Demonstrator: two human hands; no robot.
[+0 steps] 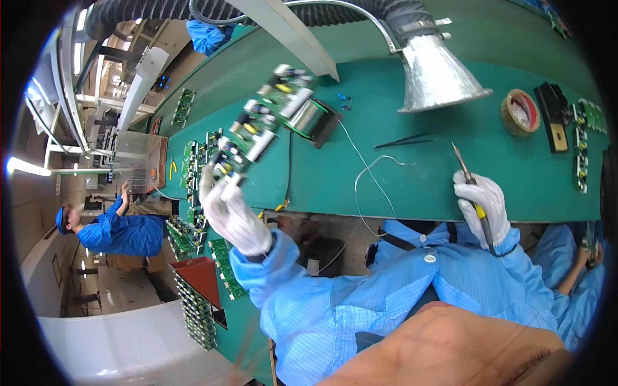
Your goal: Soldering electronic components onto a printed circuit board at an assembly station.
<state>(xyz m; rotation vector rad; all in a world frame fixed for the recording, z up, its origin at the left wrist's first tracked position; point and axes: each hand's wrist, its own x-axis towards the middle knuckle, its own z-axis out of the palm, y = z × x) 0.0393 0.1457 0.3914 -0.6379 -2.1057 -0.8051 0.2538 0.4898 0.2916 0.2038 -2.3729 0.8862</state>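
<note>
In a white glove, my left hand (230,209) is closed on the near end of a long green circuit board (257,125) crowded with parts. The board is raised at a slant, and its outline is slightly blurred. My gloved right hand (484,202) grips a soldering iron (479,207), its tip pointing up and away over the green mat. A solder wire spool (310,121) stands by the board's far end. From it a thin solder wire (362,149) trails across the mat to the near edge. Black tweezers (405,140) lie between the spool and the iron.
A metal fume hood (441,76) hangs over the far side. To the right are a round tub (520,112), an iron stand (553,119) and more boards (581,148). Several boards (193,174) line the left, near yellow pliers (172,168). A co-worker (122,228) is at the far left.
</note>
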